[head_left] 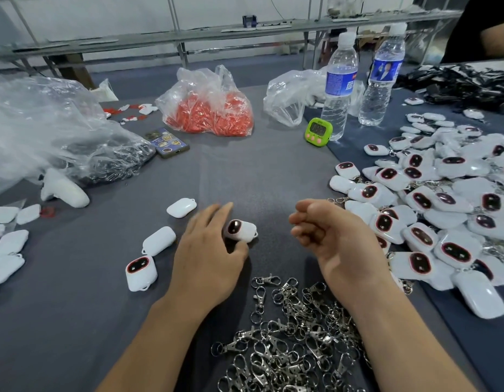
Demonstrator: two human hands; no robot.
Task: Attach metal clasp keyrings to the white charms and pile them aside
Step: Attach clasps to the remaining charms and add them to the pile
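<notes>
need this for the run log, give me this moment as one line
phase: pickup | left hand: at charm, fingers straight | right hand: loosely curled, empty | clasps: heap in front | charm pile: right side

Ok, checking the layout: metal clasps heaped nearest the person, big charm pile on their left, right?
No. The head view shows the big charm pile on their right; the metal clasps are indeed heaped nearest the person.
</notes>
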